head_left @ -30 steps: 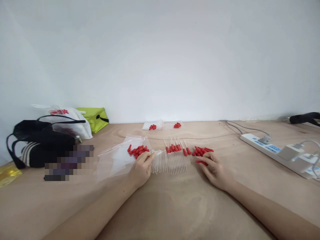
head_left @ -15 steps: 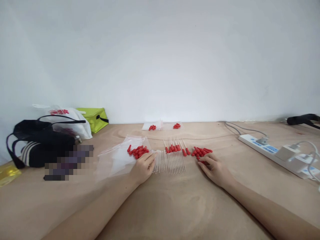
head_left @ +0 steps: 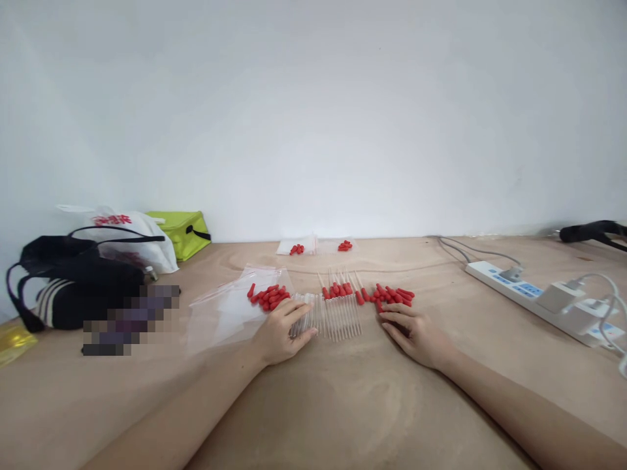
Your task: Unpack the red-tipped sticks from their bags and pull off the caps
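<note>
A row of clear glass dropper tubes (head_left: 343,320) lies side by side on the table. My left hand (head_left: 283,329) rests over the left end of this row, its thumb and fingers spread apart around the tubes. My right hand (head_left: 416,336) is on the table with fingers stretched and parted. Its fingertips are at a red rubber dropper bulb (head_left: 379,305) on the near edge of the right bulb pile (head_left: 394,295). Another bulb pile (head_left: 272,298) is beyond my left hand. Behind the tubes, several droppers fitted with red bulbs (head_left: 337,289) point away.
Clear zip bags (head_left: 223,313) lie left of the tubes. Farther back are two small bags (head_left: 321,245) with red bulbs. A power strip (head_left: 529,294) with cords sits right. Dark bag (head_left: 93,281), white plastic bag (head_left: 164,245) and green box bag (head_left: 183,235) stand left.
My left thumb has swung out to the right, parting from the fingers over the tubes. My right hand has shifted slightly left and toward me, with a red bulb now at its fingertips.
</note>
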The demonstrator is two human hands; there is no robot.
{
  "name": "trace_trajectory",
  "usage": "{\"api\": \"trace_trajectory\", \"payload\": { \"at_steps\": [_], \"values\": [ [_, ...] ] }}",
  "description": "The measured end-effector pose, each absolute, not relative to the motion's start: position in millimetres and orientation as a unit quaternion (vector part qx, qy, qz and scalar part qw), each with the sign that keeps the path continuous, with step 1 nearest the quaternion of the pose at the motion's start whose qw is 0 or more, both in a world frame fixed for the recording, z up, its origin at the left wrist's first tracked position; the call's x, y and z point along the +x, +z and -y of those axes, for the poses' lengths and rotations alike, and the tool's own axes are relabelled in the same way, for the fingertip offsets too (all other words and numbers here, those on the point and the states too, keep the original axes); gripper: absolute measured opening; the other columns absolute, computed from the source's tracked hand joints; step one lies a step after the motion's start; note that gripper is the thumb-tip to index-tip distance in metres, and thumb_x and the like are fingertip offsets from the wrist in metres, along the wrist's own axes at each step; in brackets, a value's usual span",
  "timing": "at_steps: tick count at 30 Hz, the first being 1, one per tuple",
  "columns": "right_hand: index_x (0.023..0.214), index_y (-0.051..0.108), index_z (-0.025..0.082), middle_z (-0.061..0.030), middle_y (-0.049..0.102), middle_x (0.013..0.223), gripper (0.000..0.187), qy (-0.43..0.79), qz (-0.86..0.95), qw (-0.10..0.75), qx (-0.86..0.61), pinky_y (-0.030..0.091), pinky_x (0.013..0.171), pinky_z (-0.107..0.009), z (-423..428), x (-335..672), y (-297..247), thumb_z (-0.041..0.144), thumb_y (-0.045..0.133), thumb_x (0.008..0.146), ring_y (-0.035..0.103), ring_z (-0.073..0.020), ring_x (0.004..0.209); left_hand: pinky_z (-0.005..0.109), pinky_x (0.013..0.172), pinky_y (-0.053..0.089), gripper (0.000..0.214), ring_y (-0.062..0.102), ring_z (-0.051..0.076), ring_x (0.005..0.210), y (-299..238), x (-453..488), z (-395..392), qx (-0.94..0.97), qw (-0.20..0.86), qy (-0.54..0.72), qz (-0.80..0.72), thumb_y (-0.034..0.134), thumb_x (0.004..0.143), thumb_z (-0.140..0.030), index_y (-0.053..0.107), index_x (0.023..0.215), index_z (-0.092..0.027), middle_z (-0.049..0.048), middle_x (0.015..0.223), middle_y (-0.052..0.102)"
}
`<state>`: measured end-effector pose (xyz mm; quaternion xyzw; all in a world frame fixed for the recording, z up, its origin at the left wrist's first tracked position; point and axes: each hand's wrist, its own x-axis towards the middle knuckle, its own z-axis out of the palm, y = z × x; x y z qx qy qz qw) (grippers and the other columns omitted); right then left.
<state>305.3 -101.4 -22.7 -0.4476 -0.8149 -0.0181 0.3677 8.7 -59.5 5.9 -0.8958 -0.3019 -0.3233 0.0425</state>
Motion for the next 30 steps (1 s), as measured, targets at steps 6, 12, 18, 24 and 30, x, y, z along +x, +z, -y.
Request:
{"api": "trace_trajectory", "payload": {
  "at_steps": [6, 12, 18, 24, 30],
  "values": [
    [0.090, 0.062, 0.019, -0.0077, 0.060, 0.089, 0.021, -0.085, 0.796, 0.358, -0.480, 0.042, 0.074, -0.032, 100, 305, -20, 0.026, 0.044, 0.082, 0.056, -0.0168, 0.083, 0.045, 0.088, 0.039, 0.048, 0.051, 0.026, 0.101, 10, 7, 60, -0.901, 0.064, -0.283, 0.322, 0.059, 0.070, -0.042, 0.053, 0.111, -0.018, 0.0104, 0.107, 0.058],
    [0.076, 0.060, 0.019, -0.0045, 0.060, 0.075, 0.021, -0.147, 0.699, 0.303, -0.631, 0.030, 0.070, -0.034, 65, 303, 3, 0.031, 0.044, 0.079, 0.052, -0.0185, 0.077, 0.053, 0.097, 0.020, 0.089, 0.040, 0.033, 0.114, 11, 5, 58, -0.896, 0.082, -0.254, 0.356, 0.058, 0.057, -0.065, 0.035, 0.128, -0.017, 0.0149, 0.122, 0.048],
    [0.075, 0.063, 0.017, -0.0116, 0.063, 0.085, 0.023, -0.013, 0.634, 0.147, -0.759, 0.028, 0.077, -0.044, 14, 280, 35, 0.033, 0.047, 0.074, 0.051, -0.0274, 0.091, 0.058, 0.097, 0.008, 0.104, 0.028, 0.037, 0.122, 6, -3, 53, -0.877, 0.088, -0.232, 0.413, 0.053, 0.052, -0.074, 0.021, 0.134, -0.019, 0.0163, 0.131, 0.038],
    [0.064, 0.062, 0.014, -0.0103, 0.062, 0.067, 0.014, 0.071, 0.603, 0.104, -0.788, 0.029, 0.078, -0.051, -14, 262, 31, 0.028, 0.060, 0.063, 0.057, -0.0268, 0.076, 0.061, 0.095, 0.003, 0.112, 0.026, 0.039, 0.122, 2, -3, 48, -0.859, 0.088, -0.198, 0.464, 0.049, 0.047, -0.079, 0.018, 0.135, -0.018, 0.0193, 0.134, 0.034],
    [0.053, 0.056, 0.015, -0.0065, 0.058, 0.054, 0.012, 0.122, 0.605, 0.126, -0.777, 0.028, 0.080, -0.053, -19, 255, 30, 0.020, 0.060, 0.063, 0.057, -0.0261, 0.073, 0.061, 0.095, -0.001, 0.111, 0.023, 0.039, 0.124, 3, 1, 48, -0.859, 0.093, -0.178, 0.470, 0.046, 0.048, -0.081, 0.020, 0.135, -0.017, 0.0196, 0.134, 0.033]
  ]
}}
